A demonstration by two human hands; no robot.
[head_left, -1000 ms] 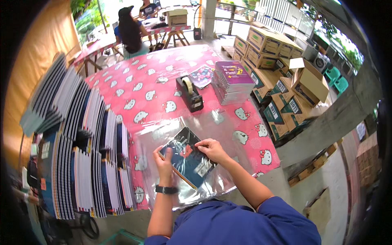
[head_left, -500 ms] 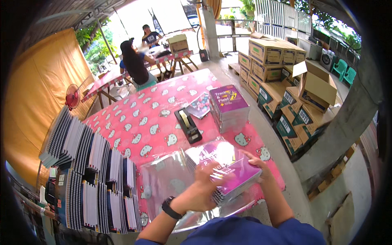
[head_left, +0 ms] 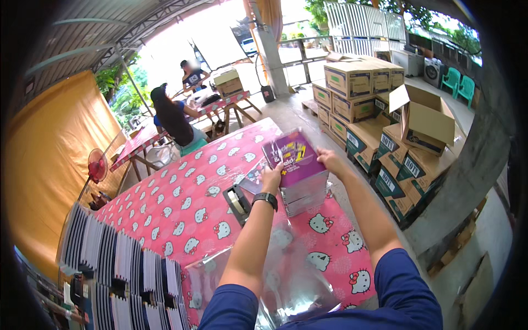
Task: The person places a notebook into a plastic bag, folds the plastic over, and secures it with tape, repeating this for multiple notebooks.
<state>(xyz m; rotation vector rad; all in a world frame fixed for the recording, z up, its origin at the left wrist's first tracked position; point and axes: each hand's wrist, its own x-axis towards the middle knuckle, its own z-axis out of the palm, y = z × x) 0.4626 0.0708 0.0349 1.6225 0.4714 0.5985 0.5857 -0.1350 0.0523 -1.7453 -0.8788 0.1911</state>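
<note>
Two hands [head_left: 270, 177] grip purple pack [head_left: 294, 157] (atop stack [head_left: 303, 195])

Both hands hold a purple wrapped packet [head_left: 294, 157] on top of a stack of like packets [head_left: 303, 192]: left hand [head_left: 271, 177] at its near-left edge, right hand [head_left: 328, 161] at its right edge. The stack stands on the pink patterned worktop [head_left: 181, 209], just beside a black tape dispenser [head_left: 237, 203]. Clear plastic sheets [head_left: 275, 275] lie nearer the person.

Glossy plastic-wrapped purple packet [head_left: 294, 157]; shiny vinyl tablecloth [head_left: 181, 209]; matt cardboard boxes [head_left: 352, 80].
</note>
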